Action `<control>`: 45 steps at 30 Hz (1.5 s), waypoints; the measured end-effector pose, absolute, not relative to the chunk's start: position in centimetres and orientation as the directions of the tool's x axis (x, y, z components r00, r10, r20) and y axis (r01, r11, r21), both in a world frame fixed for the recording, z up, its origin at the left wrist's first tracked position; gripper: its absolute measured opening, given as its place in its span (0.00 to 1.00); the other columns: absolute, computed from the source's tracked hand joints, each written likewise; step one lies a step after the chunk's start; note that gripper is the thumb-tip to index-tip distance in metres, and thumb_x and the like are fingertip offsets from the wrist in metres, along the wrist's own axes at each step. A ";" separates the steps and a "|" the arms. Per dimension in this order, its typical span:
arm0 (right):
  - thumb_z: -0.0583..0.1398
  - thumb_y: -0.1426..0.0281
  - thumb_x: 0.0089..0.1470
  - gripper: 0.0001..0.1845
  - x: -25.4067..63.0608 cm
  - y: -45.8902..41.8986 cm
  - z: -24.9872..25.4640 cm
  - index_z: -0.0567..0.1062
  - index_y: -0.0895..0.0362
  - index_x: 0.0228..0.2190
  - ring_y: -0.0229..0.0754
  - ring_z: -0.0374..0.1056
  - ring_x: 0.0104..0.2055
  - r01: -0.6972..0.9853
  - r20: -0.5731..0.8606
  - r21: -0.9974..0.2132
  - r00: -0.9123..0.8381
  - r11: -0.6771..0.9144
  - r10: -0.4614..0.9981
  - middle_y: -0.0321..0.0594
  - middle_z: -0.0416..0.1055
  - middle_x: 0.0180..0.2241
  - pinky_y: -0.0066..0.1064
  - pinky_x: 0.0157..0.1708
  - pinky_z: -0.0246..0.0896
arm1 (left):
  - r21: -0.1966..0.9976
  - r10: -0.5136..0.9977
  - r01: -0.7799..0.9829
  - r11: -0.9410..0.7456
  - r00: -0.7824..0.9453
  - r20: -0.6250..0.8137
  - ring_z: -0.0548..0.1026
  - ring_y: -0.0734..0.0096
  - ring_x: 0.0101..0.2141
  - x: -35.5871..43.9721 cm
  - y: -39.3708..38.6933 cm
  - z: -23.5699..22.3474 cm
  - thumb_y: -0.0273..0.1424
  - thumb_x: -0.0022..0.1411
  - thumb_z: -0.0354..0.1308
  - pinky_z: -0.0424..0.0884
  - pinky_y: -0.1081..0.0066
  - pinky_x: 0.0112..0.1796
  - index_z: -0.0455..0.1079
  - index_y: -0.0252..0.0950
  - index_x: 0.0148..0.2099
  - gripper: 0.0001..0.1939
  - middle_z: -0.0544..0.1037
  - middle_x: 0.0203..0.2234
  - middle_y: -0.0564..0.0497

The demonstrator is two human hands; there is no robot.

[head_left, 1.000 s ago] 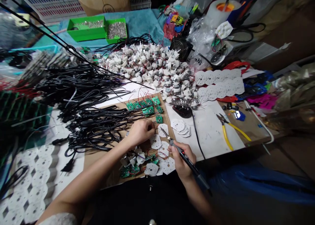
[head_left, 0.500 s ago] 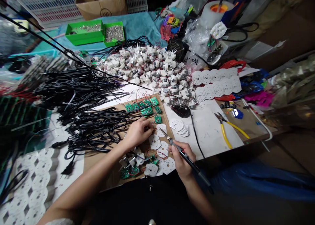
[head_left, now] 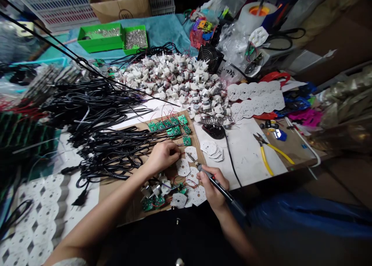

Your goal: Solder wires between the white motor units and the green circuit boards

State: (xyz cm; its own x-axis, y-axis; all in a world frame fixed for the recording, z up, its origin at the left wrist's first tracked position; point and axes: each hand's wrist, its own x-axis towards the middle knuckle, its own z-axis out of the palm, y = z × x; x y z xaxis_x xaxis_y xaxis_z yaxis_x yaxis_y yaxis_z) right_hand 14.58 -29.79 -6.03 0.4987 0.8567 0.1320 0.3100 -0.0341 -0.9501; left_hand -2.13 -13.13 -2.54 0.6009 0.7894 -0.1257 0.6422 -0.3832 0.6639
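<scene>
My right hand [head_left: 213, 184] is closed round a soldering iron [head_left: 222, 190]. The iron's metal tip points up and left, over a white round-edged circuit board [head_left: 191, 153]. Beside that board my left hand [head_left: 164, 156] is closed, thumb and fingers pinched together; what they hold is too small to make out. A short bit of red wire shows by the fingertips. More white boards [head_left: 183, 168] lie below the tip. Just beyond my left hand is a green circuit board [head_left: 186, 140]. White motors [head_left: 156, 190] and green boards with red wires lie near my body.
A heap of white motors [head_left: 174, 76] fills the table's middle back. Bundled black power cords [head_left: 113, 145] lie left. An iron stand [head_left: 213, 130], stacked white boards [head_left: 212, 149] and yellow-handled cutters [head_left: 269, 157] are at right. Green trays [head_left: 100, 45] of small metal parts stand behind.
The soldering iron and my right hand have shifted slightly left, the tip now a little lower on the white board. My left hand has barely moved.
</scene>
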 end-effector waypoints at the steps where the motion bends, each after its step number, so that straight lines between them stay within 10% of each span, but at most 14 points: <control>1: 0.62 0.64 0.63 0.10 14.6 -29.8 -6.0 0.79 0.55 0.43 0.42 0.80 0.27 0.314 0.134 -0.949 0.497 -0.034 0.858 0.39 0.81 0.29 0.29 0.28 0.78 | 0.666 0.787 0.639 -0.385 0.605 -0.125 0.75 0.71 0.30 -2.1 -13.1 -2.5 0.22 0.55 0.60 0.66 0.73 0.34 0.78 0.35 0.31 0.06 0.79 0.29 0.52; 22: 0.63 0.71 0.61 0.06 14.4 -29.6 -5.7 0.80 0.54 0.41 0.43 0.79 0.32 0.550 0.359 -0.830 0.394 0.097 0.846 0.41 0.82 0.33 0.32 0.36 0.78 | 0.652 0.788 0.659 -0.375 0.598 -0.151 0.75 0.68 0.32 -1.9 -13.3 -2.4 0.22 0.54 0.58 0.66 0.71 0.35 0.77 0.35 0.31 0.07 0.78 0.31 0.50; 31: 0.62 0.69 0.62 0.09 14.5 -30.6 -6.6 0.78 0.55 0.44 0.43 0.80 0.30 0.352 0.238 -0.934 0.499 0.056 0.834 0.41 0.81 0.32 0.30 0.30 0.79 | 0.647 0.784 0.664 -0.376 0.600 -0.160 0.76 0.68 0.33 -2.0 -13.3 -2.4 0.22 0.55 0.58 0.68 0.71 0.36 0.77 0.35 0.31 0.07 0.78 0.32 0.50; 45: 0.61 0.67 0.64 0.08 14.7 -30.8 -6.5 0.78 0.55 0.43 0.43 0.79 0.29 0.316 0.220 -0.947 0.516 0.055 0.828 0.39 0.80 0.31 0.30 0.28 0.78 | 0.438 0.823 0.714 -0.546 0.555 0.121 0.76 0.69 0.32 -2.4 -9.1 0.2 0.31 0.66 0.57 0.68 0.72 0.34 0.79 0.37 0.39 0.09 0.80 0.33 0.48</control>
